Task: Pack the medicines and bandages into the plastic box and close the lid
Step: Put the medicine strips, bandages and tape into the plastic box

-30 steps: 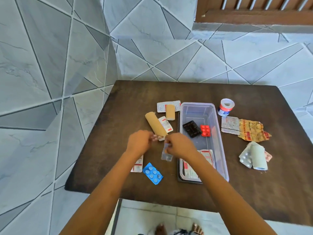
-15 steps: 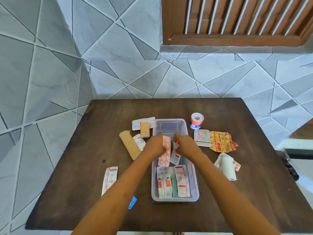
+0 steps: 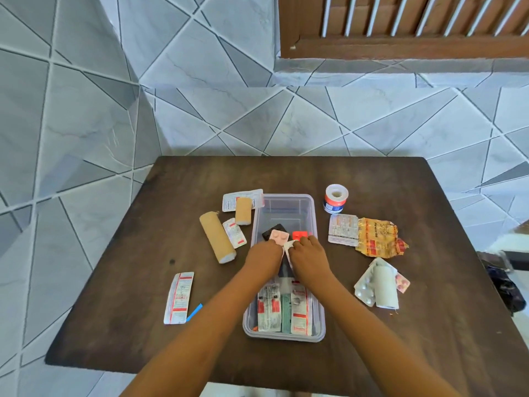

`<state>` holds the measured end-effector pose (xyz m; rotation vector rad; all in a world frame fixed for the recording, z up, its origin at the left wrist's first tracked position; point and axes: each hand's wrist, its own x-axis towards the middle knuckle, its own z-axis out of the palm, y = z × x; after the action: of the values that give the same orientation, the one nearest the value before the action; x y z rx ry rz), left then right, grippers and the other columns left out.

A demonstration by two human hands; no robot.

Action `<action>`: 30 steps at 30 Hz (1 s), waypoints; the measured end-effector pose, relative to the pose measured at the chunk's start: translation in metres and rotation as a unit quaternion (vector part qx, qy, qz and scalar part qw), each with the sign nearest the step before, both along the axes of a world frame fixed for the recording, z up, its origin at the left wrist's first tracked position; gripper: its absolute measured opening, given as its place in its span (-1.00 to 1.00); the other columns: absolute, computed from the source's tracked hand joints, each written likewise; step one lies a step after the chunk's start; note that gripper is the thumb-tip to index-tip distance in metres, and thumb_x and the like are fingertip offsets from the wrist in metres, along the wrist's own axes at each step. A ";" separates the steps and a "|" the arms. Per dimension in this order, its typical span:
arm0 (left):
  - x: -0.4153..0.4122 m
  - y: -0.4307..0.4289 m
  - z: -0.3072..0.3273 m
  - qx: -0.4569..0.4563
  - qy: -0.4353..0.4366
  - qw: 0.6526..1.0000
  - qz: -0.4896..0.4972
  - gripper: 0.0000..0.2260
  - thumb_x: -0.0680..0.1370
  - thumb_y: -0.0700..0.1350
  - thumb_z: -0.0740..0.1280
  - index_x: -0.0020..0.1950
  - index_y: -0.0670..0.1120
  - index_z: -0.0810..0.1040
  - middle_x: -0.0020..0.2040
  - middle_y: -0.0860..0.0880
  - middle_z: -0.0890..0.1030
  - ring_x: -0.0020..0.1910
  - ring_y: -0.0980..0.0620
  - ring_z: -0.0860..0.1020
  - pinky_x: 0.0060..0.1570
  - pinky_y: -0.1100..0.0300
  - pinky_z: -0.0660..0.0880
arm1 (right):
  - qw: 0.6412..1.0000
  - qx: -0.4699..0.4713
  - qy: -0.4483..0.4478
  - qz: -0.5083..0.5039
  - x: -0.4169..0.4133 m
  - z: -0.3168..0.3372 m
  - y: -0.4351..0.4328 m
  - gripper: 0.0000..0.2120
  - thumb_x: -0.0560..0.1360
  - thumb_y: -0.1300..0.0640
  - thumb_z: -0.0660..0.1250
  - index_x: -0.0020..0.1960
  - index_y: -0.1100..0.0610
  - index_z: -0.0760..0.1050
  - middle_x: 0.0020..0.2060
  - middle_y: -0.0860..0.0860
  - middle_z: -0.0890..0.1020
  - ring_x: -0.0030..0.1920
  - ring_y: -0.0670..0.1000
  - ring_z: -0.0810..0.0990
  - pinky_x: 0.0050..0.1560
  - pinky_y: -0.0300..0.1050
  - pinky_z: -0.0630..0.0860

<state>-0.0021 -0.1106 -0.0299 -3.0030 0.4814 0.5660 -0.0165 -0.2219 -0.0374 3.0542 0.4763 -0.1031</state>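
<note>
One plastic box stands on the bench. Two tan bandage rolls lie out, a long one and a short one, plus one white roll and one tape roll. Outside the box I count seven blister strips or packs; some overlap, so the count is rough. In the box: about six packs, partly hidden by two hands.

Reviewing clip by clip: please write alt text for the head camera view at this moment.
Both of a person's hands, left hand and right hand, meet over an open clear plastic box on a dark wooden table, pinching a small white blister strip. Several medicine strips already lie inside. Two tan bandage rolls, a tape roll and more strips lie around the box.
</note>
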 end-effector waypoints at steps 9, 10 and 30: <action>0.001 0.007 0.017 -0.079 -0.031 0.995 0.046 -0.77 0.55 -0.22 0.24 0.16 -0.24 0.54 0.16 -0.22 0.59 0.16 -0.18 0.55 0.12 0.03 0.48 | 0.997 0.049 -0.059 0.004 -0.007 0.005 -0.005 -0.73 -0.08 0.07 0.62 -0.46 0.10 0.60 -0.49 0.02 0.65 -0.35 0.05 0.65 -0.18 -0.17 0.61; 0.004 0.012 0.022 -0.127 -0.052 0.988 0.065 -0.78 0.55 -0.21 0.25 0.15 -0.24 0.55 0.14 -0.22 0.59 0.15 -0.17 0.54 0.11 0.03 0.46 | 0.995 0.080 -0.055 0.003 -0.006 0.006 -0.007 -0.76 0.04 0.12 0.59 -0.35 0.13 0.62 -0.39 0.06 0.68 -0.28 0.09 0.66 -0.12 -0.11 0.62; 0.055 0.057 -0.015 0.029 -0.080 0.986 0.141 -0.82 0.58 -0.18 0.22 0.10 -0.14 0.58 0.10 -0.13 0.63 0.11 -0.09 0.57 0.08 0.12 0.50 | 0.962 0.062 0.076 -0.256 0.049 -0.014 -0.065 -0.64 0.56 0.07 0.22 0.30 0.19 0.36 0.25 0.16 0.51 0.18 0.15 0.55 0.06 -0.02 0.57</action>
<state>0.0526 -0.0534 -0.0451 -3.0466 0.0279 0.3406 0.0323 -0.2864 -0.0510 3.2240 -0.3275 -0.3394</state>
